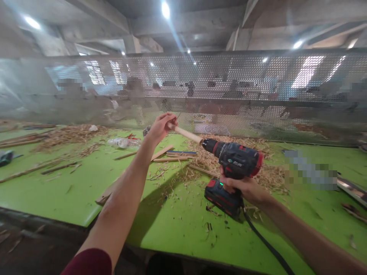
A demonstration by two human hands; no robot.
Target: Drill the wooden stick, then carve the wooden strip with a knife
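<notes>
My right hand is wrapped round the grip of a dark blue and black cordless drill with red trim, its battery low over the table and a green light lit on it. A pale wooden rod runs from the drill's chuck up and left to my left hand. The fingers of that hand are closed round the rod's far end; what else they may hold is hidden. A black strap hangs from the drill's base.
Wood shavings lie across the green tabletop. Left of the drill are wooden strips, a clear plastic bottle or bag and long sticks. A perforated metal screen stands along the back, with blurred figures beyond.
</notes>
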